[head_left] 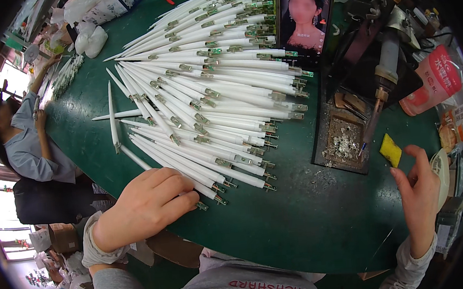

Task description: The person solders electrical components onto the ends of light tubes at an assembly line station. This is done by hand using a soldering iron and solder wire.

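My left hand (152, 201) is closed, its fingers curled over a white tapered stick (135, 157) at the near left edge of a pile. The stick's small green circuit-board end (201, 205) pokes out by my fingertips. Many similar white tapered sticks (212, 95) lie fanned out, with boards and metal clips at their right ends. At the right, my right hand (420, 187) is held open, thumb and index finger apart. It is nearest to a yellow sponge pad (390, 150), and no object shows between its fingers.
A soldering iron (388, 69) hangs tip-down in a stand over a black tray (344, 141) of solder scraps. Behind stands a phone (304, 18). A pink-and-white bag (432, 79) sits far right. Across the green table (295, 215), another person (32, 139) works at the left.
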{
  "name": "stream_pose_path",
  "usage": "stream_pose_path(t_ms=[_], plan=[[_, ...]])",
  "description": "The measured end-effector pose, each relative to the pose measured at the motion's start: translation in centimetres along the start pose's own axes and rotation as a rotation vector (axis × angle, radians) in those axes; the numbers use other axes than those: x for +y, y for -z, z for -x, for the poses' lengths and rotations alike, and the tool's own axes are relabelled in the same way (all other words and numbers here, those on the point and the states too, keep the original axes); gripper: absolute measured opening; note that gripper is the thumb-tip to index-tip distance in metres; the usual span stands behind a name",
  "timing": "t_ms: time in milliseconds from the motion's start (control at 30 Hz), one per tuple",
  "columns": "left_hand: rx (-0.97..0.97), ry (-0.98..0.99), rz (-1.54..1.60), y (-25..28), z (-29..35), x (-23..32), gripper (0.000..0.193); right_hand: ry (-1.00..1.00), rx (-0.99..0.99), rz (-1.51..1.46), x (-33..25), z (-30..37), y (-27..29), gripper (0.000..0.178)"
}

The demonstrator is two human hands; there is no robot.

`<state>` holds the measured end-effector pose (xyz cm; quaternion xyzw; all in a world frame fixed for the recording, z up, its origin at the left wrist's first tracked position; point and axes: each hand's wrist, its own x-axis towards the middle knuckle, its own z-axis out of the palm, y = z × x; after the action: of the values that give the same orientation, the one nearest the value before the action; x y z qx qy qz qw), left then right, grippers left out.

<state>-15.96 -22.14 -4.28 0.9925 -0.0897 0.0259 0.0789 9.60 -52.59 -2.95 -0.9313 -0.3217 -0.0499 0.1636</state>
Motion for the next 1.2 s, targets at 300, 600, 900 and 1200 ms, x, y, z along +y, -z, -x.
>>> stream_pose_path(t_ms=[300,600,900,1200], plan=[[-0.066,-0.061,0.164,2.5,-1.7,0.5,0.021,0.399,-0.219,-0.316,-3.6,0.7,-1.7,0.015],[0.09,0.121,0.422,2.7,-3.4,0.4,0.022,0.315,-0.476,-0.667,-4.3,0.3,-2.0,0.011],[-0.004,-0.039,0.819,0.7,-10.5,4.0,0.023,0.153,-0.559,-1.129,-5.1,1.3,-2.6,0.023],[-0.2,0.157,1.092,0.2,-13.9,4.5,0.017,0.033,-0.52,-1.198,-3.3,0.6,-3.0,0.016]])
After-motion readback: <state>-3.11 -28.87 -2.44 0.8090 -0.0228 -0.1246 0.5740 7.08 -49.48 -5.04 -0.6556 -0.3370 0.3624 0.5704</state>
